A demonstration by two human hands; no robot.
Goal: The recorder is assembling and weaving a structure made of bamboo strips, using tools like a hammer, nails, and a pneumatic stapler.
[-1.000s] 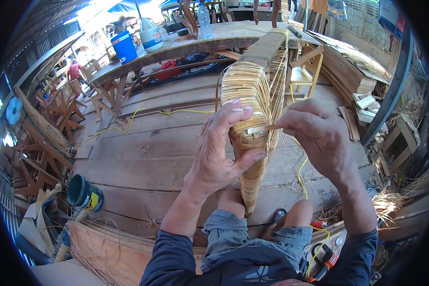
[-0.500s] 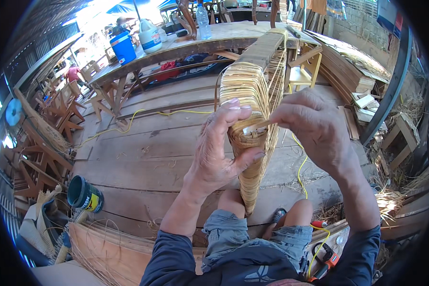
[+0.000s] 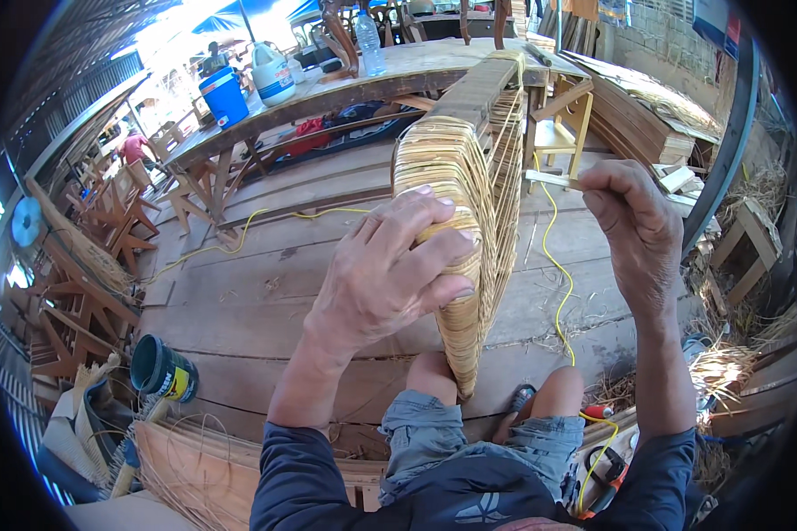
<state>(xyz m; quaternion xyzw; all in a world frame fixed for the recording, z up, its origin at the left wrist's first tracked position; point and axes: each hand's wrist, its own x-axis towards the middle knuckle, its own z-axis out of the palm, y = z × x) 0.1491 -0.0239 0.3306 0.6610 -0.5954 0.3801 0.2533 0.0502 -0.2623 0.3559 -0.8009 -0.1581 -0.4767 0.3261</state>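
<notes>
A long wooden piece point(image 3: 474, 81) wrapped in pale woven rattan strips point(image 3: 438, 159) runs from the bench down between my knees. My left hand point(image 3: 390, 274) grips its rounded corner, fingers curved over the bindings, thumb along the lower side. Off to the right, clear of the weave, my right hand point(image 3: 633, 230) pinches a short flat strip point(image 3: 549, 177) with a pale end, held roughly level in the air.
A workbench point(image 3: 398, 81) holds a blue bucket point(image 3: 226, 97), jug and bottle. A yellow chair point(image 3: 558, 133) and stacked boards point(image 3: 629, 124) stand right. Chair frames, a dark bucket point(image 3: 155, 367), yellow cord point(image 3: 565, 292) and a drill lie about. A co-worker point(image 3: 133, 150) is far left.
My right hand has drawn back to the right and up, taking the strip off the weave. My left hand has rolled over the corner, its fingers now covering where the strip was.
</notes>
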